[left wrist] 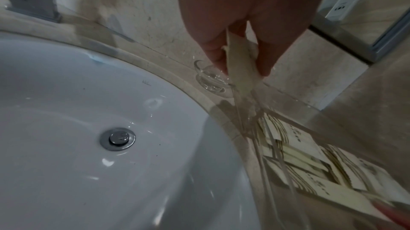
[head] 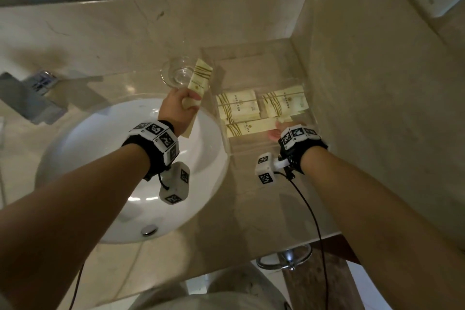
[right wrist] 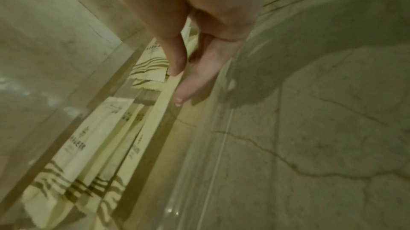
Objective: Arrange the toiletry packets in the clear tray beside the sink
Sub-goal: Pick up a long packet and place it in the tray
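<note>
Head view: at centre frame the left hand (head: 180,108) grips a cream packet (head: 198,79) by its lower end, holding it upright over the sink (head: 130,171) rim, just left of the clear tray (head: 256,58). Behind the packet stands a small glass dish (head: 173,74). The tray sits on the table (head: 264,196) in the corner against the wall. Two packets (head: 261,106) lie side by side in it, and a long packet (head: 251,127) lies across in front of them. The right hand (head: 276,131) reaches into the tray's lower right and touches the long packet's right end; its fingers are mostly hidden by the wristband. A tap (head: 32,98) is at far left.

Left wrist view: the fingers (left wrist: 213,53) and thumb pinch the packet (left wrist: 240,62) at upper centre, the dish (left wrist: 210,79) beyond; the tray's packets (left wrist: 310,160) fill the lower right.

Right wrist view: the right hand (right wrist: 195,44) has straight fingers (right wrist: 175,58) resting on a packet edge (right wrist: 164,97) inside the tray (right wrist: 213,163).
</note>
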{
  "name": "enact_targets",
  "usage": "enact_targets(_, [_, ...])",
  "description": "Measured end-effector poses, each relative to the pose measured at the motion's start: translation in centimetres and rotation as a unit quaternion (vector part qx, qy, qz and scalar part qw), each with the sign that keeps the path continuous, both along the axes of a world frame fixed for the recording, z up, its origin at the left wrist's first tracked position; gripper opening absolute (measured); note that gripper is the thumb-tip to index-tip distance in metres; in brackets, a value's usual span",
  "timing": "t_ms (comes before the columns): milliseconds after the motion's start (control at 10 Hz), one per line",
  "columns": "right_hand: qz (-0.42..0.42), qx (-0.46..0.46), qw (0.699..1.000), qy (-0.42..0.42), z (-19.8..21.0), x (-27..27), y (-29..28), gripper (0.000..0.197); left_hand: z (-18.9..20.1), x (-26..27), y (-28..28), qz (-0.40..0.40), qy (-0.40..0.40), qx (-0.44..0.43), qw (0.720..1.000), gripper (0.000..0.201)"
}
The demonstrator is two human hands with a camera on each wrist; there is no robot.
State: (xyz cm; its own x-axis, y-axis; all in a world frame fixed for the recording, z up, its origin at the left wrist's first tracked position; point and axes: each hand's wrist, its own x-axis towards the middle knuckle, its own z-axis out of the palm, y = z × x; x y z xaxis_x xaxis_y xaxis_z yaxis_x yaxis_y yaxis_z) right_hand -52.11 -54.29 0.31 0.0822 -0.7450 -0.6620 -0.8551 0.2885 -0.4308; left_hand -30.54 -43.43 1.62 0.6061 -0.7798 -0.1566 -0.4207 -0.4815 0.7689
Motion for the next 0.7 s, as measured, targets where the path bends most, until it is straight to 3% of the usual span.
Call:
enact_targets(100, [-0.193, 0.098, 0.948, -0.234, -1.9, -0.2, -1.8, 0.049, 0.5, -0.1, -0.1, 0.004, 0.045, -0.009, 0.999, 0.022])
enact_targets(200, [-0.208, 0.091, 0.95, -0.213, -2.2, 0.4, -1.9, 0.043, 1.0, -0.3, -0.3, -0.006, 0.074, -0.016, 0.997, 0.028])
enact_targets(300, [-0.162, 0.035, 0.97, -0.178, -0.8, 1.5, -1.3, 0.039, 1.3, -0.8, -0.6, -0.028, 0.093, -0.029, 0.995, 0.034])
enact_targets(400, [-0.117, 0.022, 0.964, -0.239, 0.8, 2.5, -0.5, 0.037, 1.4, -1.4, -1.1, -0.054, 0.109, -0.028, 0.992, 0.04])
enact_targets(700, [-0.156, 0.056, 0.907, -0.388, 2.5, 2.8, -0.2, 0.013, 1.9, -3.2, -1.4, -0.122, 0.19, -0.016, 0.974, 0.047])
